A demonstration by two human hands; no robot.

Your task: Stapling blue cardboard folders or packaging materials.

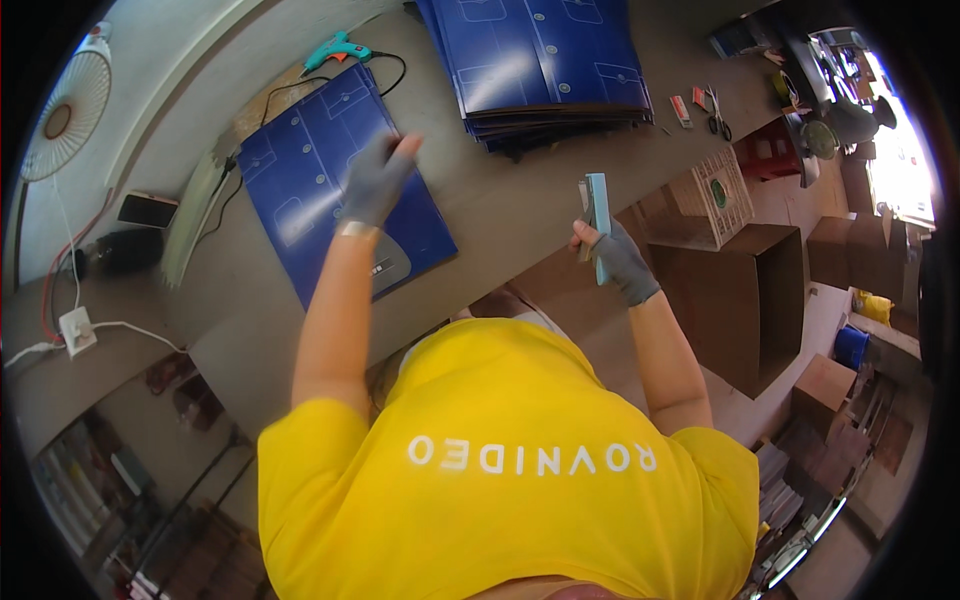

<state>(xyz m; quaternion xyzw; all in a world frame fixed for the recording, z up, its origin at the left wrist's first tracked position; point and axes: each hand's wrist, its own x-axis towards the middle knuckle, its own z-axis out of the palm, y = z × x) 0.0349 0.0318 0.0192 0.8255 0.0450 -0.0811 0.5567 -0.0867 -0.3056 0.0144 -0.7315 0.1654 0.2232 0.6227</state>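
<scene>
My left hand [376, 182], in a grey fingerless glove, is over a blue printed cardboard piece [325, 175] on the table. Its fingers look stretched out with nothing visible in them, though they are slightly blurred; whether they touch the card I cannot tell. My right hand [622, 262], gloved the same way, is closed around a light blue stapler [600, 205], held up near the table's front edge. Beyond my hands lies a thick stack of similar blue cardboard pieces [545, 60] with printed buttons and pockets.
A teal glue gun [338, 48] with a black cord lies behind the left card. Scissors [717, 118] and a small red-and-white box [680, 111] lie right of the stack. An open cardboard box [730, 300] and a pale plastic basket [715, 200] stand off the table's right side. A phone [148, 210] and fan [65, 118] are left.
</scene>
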